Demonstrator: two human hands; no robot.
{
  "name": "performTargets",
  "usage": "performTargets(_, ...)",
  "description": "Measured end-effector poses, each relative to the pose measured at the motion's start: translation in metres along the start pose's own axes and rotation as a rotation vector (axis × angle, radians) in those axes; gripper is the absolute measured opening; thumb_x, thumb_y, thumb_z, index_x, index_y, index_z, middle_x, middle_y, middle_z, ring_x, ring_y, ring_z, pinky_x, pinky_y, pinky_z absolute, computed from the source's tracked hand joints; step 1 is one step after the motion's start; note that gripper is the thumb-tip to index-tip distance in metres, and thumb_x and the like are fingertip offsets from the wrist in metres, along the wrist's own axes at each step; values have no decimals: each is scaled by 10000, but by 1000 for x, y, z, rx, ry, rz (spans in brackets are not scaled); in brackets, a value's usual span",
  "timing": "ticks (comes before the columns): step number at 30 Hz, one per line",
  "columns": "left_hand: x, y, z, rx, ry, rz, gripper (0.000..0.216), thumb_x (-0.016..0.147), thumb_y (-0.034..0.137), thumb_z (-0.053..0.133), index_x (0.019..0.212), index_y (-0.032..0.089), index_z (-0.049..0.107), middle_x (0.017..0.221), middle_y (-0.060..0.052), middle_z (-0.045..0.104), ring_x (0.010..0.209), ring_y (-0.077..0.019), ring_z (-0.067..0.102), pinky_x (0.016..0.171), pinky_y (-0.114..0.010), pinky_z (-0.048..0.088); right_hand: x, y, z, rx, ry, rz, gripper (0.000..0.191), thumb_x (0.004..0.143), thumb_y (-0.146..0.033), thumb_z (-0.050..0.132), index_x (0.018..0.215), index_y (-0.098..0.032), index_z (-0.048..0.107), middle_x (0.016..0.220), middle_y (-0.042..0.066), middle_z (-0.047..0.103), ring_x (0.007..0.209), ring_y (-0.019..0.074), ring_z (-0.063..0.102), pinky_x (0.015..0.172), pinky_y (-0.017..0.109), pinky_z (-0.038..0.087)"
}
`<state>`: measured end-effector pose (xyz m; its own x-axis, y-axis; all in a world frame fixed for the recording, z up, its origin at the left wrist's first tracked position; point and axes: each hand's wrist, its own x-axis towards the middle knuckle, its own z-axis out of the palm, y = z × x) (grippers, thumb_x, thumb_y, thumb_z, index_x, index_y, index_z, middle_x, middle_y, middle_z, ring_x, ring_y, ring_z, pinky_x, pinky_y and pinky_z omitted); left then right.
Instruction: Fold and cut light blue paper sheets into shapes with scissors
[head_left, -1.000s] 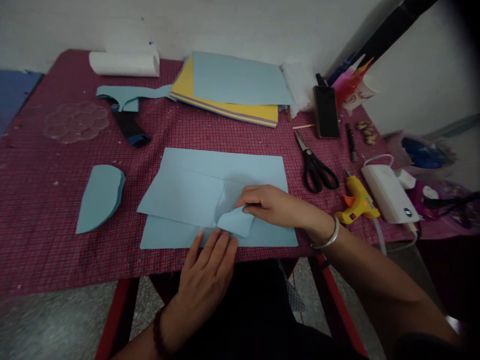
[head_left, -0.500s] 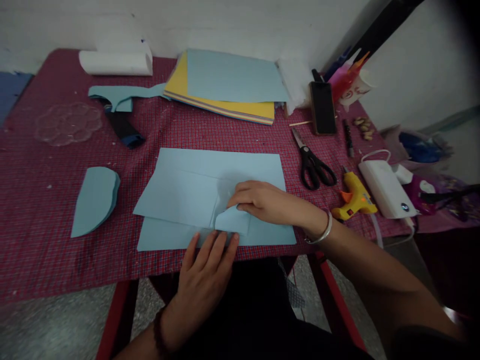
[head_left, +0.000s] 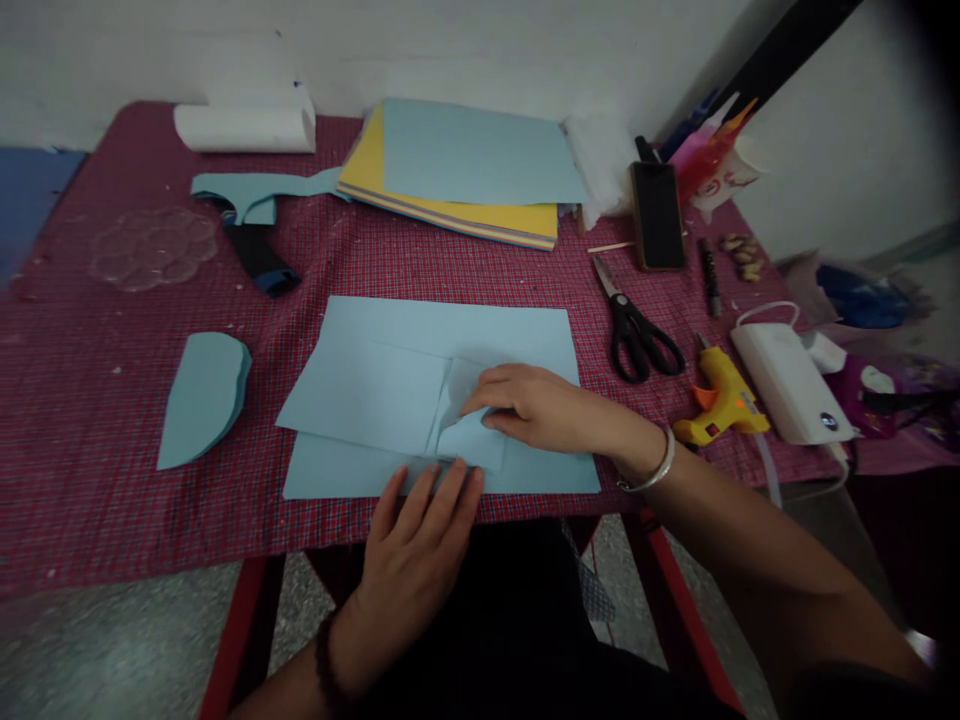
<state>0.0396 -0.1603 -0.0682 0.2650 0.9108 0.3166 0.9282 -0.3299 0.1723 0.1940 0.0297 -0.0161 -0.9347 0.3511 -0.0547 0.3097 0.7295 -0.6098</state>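
Two light blue paper sheets (head_left: pixel 375 390) lie overlapped on the red checked tablecloth (head_left: pixel 97 480) near the table's front edge. A small folded flap of blue paper (head_left: pixel 472 442) lies at the sheets' lower middle. My right hand (head_left: pixel 540 405) pinches this flap, fingers curled over its top edge; a metal bangle sits on that wrist. My left hand (head_left: pixel 416 545) lies flat with fingers stretched out, its fingertips pressing on the sheet's front edge just below the flap.
Left lies a curved blue paper cutout (head_left: pixel 201 395) and a clear flower-shaped palette (head_left: pixel 154 247). At the back are a stack of coloured paper (head_left: pixel 465 175) and a white roll (head_left: pixel 247 125). Right of the sheets: black scissors (head_left: pixel 634 325), yellow glue gun (head_left: pixel 720 395), white box (head_left: pixel 791 385), phone (head_left: pixel 656 215).
The flap under my right fingers has been pressed lower and flatter against the sheet. My left hand stays almost in place. The view shifted slightly.
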Motion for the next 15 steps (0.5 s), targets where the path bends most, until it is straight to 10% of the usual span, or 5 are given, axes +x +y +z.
performTargets(15, -3, -1, 1, -19, -63, 6, 519, 877, 215, 569, 1385, 184, 467, 1404, -41, 532, 1233, -240, 473, 1153, -447, 191, 3, -2, 10, -40, 90, 109, 58, 830, -115, 581, 843, -168, 600, 812, 27, 637, 791, 176, 556, 745, 287, 391)
